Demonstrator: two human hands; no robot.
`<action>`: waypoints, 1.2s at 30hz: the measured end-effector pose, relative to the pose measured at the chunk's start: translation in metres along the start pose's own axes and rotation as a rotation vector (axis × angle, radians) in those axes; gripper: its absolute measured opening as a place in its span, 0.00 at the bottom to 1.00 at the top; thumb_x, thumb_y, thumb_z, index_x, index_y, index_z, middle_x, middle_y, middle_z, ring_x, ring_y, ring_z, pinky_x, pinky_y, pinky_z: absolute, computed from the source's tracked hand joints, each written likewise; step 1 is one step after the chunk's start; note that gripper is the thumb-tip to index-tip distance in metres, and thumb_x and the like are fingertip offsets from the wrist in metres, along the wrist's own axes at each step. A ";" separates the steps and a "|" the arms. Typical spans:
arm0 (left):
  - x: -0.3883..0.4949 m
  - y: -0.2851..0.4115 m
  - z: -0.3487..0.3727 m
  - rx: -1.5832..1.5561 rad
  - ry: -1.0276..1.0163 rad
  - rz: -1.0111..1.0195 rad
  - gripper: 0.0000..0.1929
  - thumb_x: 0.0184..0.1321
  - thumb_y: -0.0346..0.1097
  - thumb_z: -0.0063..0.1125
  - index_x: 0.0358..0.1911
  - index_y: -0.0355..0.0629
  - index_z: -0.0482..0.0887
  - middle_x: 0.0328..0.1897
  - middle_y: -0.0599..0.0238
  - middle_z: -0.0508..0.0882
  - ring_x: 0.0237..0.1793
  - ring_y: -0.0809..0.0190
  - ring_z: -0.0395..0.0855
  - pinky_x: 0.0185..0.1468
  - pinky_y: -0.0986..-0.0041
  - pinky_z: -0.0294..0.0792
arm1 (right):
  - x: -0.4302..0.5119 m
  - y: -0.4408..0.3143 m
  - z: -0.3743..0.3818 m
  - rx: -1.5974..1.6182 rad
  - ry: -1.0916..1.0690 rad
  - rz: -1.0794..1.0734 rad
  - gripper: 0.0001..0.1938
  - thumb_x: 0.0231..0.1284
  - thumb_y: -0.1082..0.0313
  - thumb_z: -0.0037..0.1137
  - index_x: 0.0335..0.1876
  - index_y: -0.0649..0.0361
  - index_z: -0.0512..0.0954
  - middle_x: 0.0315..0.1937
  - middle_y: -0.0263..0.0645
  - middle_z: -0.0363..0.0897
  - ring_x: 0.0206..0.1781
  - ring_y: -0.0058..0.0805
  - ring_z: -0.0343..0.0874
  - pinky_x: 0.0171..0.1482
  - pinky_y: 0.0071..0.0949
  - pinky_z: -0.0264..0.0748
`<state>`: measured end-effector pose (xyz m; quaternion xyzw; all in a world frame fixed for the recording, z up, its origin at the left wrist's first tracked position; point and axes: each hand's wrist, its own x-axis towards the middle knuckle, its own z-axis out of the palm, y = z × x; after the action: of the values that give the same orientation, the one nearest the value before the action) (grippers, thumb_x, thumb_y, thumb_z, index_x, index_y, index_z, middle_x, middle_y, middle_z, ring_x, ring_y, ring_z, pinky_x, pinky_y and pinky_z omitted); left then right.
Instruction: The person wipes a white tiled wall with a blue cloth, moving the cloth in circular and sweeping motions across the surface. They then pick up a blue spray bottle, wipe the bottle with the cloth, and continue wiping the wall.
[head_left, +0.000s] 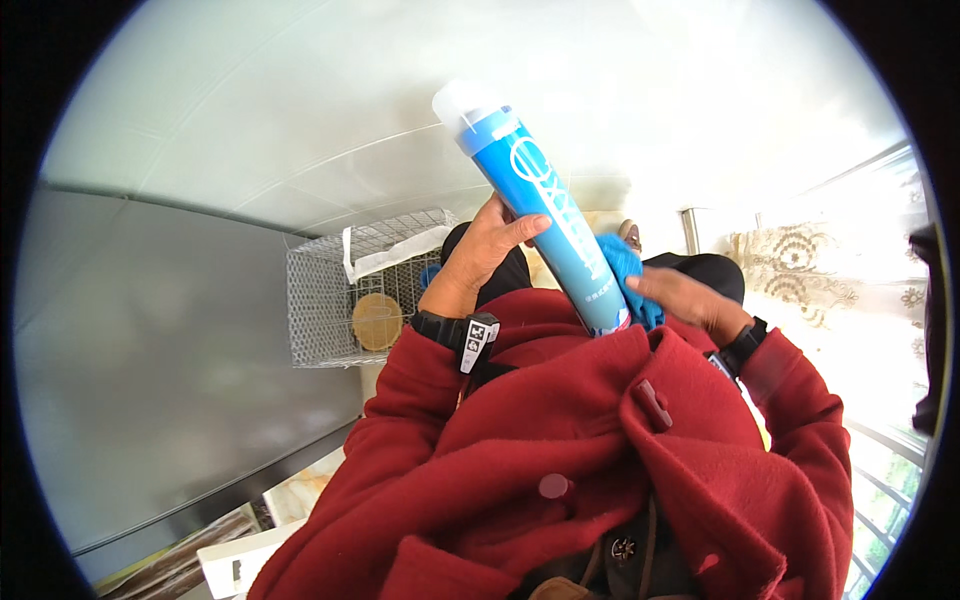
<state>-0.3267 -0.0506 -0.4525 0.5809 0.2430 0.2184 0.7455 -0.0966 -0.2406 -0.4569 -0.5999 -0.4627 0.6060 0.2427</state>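
A blue oxygen canister (551, 225) with a clear plastic cap is tilted across the middle of the view, its capped end towards the upper left and its base against the front of the red coat. My left hand (487, 251) is wrapped around its middle, with the thumb on the near side. My right hand (679, 296) holds a crumpled blue cloth (634, 281) against the lower right side of the canister. Its fingers are partly hidden behind the cloth.
A wire mesh cage (321, 307) with a white strip and a round tan object (377, 322) inside stands left of my legs. A large grey panel (180, 337) fills the far left. Patterned lace fabric (802, 266) lies at right. A white wall or panel (337, 90) rises ahead.
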 end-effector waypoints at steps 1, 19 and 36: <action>0.003 0.000 0.006 0.018 0.007 0.015 0.43 0.53 0.50 0.73 0.68 0.39 0.63 0.56 0.58 0.77 0.54 0.62 0.76 0.54 0.70 0.72 | -0.002 -0.004 -0.009 0.027 0.022 0.031 0.39 0.69 0.30 0.39 0.57 0.68 0.75 0.43 0.44 0.81 0.47 0.29 0.77 0.52 0.28 0.74; -0.066 0.035 0.042 -0.037 0.365 0.025 0.32 0.63 0.41 0.63 0.68 0.40 0.65 0.62 0.63 0.75 0.61 0.62 0.74 0.67 0.65 0.65 | 0.051 0.008 -0.024 0.202 -0.468 -0.336 0.20 0.60 0.75 0.59 0.58 0.51 0.80 0.62 0.33 0.75 0.62 0.28 0.74 0.66 0.28 0.70; -0.054 0.014 0.022 -0.116 0.260 0.068 0.29 0.68 0.50 0.58 0.66 0.43 0.66 0.61 0.61 0.76 0.60 0.59 0.75 0.66 0.60 0.67 | 0.052 -0.007 0.017 0.452 -0.373 -0.424 0.43 0.46 0.53 0.76 0.67 0.64 0.67 0.57 0.47 0.77 0.60 0.40 0.76 0.65 0.37 0.70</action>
<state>-0.3560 -0.0966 -0.4283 0.5117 0.3049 0.3307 0.7320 -0.1227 -0.1977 -0.4794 -0.3011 -0.4675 0.7281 0.4009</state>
